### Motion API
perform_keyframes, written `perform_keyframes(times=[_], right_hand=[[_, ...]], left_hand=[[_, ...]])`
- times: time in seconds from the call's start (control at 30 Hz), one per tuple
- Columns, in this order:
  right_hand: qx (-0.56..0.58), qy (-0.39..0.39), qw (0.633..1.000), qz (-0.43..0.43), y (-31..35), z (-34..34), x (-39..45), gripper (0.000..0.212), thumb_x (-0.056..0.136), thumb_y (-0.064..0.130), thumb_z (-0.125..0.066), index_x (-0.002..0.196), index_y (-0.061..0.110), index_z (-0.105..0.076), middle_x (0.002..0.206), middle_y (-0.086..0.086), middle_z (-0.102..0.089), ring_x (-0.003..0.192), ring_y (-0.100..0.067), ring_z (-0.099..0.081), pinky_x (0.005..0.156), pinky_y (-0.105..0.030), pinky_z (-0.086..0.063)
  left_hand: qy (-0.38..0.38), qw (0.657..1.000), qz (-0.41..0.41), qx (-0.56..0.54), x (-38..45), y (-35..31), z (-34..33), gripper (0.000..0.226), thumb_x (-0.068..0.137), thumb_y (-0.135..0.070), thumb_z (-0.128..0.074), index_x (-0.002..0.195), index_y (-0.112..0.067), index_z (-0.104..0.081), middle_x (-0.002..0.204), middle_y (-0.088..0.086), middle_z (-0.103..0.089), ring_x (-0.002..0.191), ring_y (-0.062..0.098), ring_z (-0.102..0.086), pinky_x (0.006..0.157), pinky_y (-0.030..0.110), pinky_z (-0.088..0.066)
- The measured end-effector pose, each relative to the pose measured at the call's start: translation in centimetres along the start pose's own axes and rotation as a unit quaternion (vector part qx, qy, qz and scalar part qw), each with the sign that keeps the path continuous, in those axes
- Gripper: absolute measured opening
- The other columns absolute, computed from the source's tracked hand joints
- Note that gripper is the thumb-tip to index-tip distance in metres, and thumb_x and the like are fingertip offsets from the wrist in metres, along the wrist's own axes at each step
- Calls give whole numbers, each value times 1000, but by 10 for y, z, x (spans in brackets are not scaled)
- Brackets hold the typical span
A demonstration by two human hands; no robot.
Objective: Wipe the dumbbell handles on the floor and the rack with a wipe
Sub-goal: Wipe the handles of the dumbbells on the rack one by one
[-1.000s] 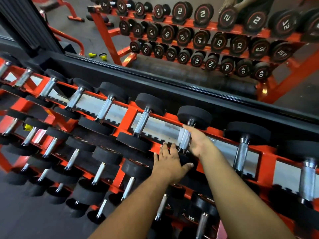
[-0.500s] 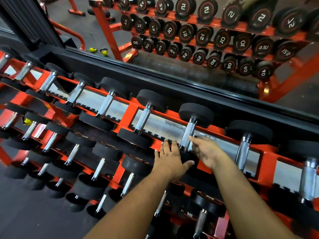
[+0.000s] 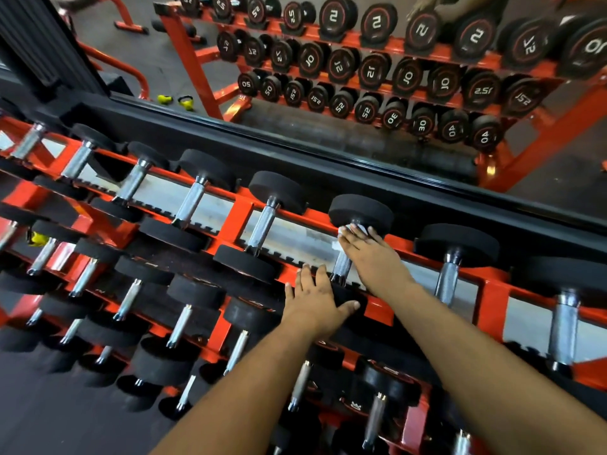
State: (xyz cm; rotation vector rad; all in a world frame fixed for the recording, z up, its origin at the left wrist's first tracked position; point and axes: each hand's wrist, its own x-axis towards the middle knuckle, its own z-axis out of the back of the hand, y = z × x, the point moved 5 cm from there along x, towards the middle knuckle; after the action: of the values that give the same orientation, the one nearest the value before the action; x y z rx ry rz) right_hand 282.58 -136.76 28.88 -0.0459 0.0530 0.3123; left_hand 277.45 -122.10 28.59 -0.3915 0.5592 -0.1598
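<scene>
An orange rack (image 3: 241,210) runs across the view on a slant, with tiers of black-headed dumbbells lying side by side, chrome handles pointing up toward a mirror (image 3: 328,93) behind; at the far left a small yellow object (image 3: 38,238) shows between the lower rails; further along, two yellow kettlebells (image 3: 177,100) appear in the mirror's reflection of the floor, beside the reflected rack of numbered weights. Near the middle, the left hand (image 3: 317,302) lies flat with fingers straight and spread on the near black head of a top-tier dumbbell (image 3: 361,211), grasping nothing, the thumb stretched out to the right; just right of it, that dumbbell's knurled handle (image 3: 341,266) rises bare for a short stretch. The right hand (image 3: 369,249) covers the upper part of the handle, just under the far head, fingers laid over a white wipe (image 3: 343,232) that peeks out at the fingertips and along the hand's left edge (whether the fingers curl right round the bar I cannot tell). Further right, two more top-tier dumbbells sit untouched, well apart from both hands.
</scene>
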Motion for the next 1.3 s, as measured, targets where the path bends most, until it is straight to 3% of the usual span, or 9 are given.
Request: perform_keyframes(times=[0.1, 0.23, 0.4, 0.67, 0.83, 1.0, 1.07, 1.17, 1.3], right_hand=[[-41, 10, 999, 0, 8, 0, 2, 69, 93, 7, -25, 161, 13, -12, 169, -5, -9, 156, -21, -3, 127, -44, -6], [1, 18, 983, 185, 13, -7, -12, 56, 96, 7, -44, 150, 21, -45, 159, 0, -40, 152, -17, -25, 126, -43, -11], [-63, 33, 987, 142, -2, 10, -1, 74, 95, 1, -42, 161, 21, -17, 169, 0, -12, 156, -16, -4, 125, -45, 3], [28, 60, 963, 260, -6, -4, -24, 61, 94, 10, -46, 152, 27, -42, 161, 9, -33, 152, -13, -23, 126, -45, -13], [-33, -20, 997, 65, -16, -4, -7, 85, 90, 0, -49, 161, 19, -5, 168, -2, -3, 155, -19, -2, 126, -42, -9], [51, -3, 990, 128, 16, -4, -29, 62, 98, 5, -43, 157, 21, -33, 165, 1, -25, 153, -16, -19, 123, -38, -5], [-18, -22, 988, 150, 8, -3, -29, 65, 94, 7, -35, 158, 21, -31, 164, 2, -25, 153, -16, -21, 124, -44, -6], [-104, -20, 994, 32, 6, 2, -9, 66, 96, 11, -32, 160, 15, -19, 168, -7, -17, 156, -23, -11, 124, -51, -8], [-144, 21, 986, 77, 31, -1, 5, 45, 99, 21, -46, 143, 18, -48, 152, -7, -46, 149, -25, -31, 122, -49, -18]], left_hand=[[3, 1000, 3, -3, 2, 3, -1, 108, 88, -77, -49, 162, -19, 4, 169, 17, 10, 157, 32, 7, 126, 54, 2], [1, 1000, 2, -1, 2, 3, -2, 107, 89, -76, -49, 162, -19, 4, 169, 17, 10, 157, 31, 8, 126, 53, 2], [8, 1000, 2, 0, 2, 2, -2, 108, 89, -77, -48, 162, -19, 6, 169, 18, 12, 157, 32, 8, 126, 55, 2], [0, 1000, 3, 1, 3, 3, -2, 108, 88, -77, -49, 162, -18, 3, 169, 18, 8, 157, 32, 6, 126, 53, 0], [4, 1000, 2, -5, 1, 2, -1, 108, 89, -76, -49, 162, -18, 4, 169, 17, 10, 157, 33, 6, 126, 52, 1], [0, 1000, 0, 3, 0, 1, 0, 106, 90, -75, -49, 162, -18, 3, 169, 19, 9, 157, 32, 6, 126, 52, 1], [0, 1000, 0, 5, 1, 1, -1, 107, 89, -76, -48, 162, -17, 3, 169, 19, 8, 157, 32, 6, 126, 52, 0], [-1, 1000, 3, 7, 0, 1, -1, 108, 89, -77, -47, 162, -17, 4, 169, 19, 8, 157, 33, 6, 126, 53, 0], [8, 1000, 5, 8, -1, 1, 1, 107, 90, -75, -48, 162, -17, 5, 169, 18, 9, 157, 33, 6, 126, 52, 1]])
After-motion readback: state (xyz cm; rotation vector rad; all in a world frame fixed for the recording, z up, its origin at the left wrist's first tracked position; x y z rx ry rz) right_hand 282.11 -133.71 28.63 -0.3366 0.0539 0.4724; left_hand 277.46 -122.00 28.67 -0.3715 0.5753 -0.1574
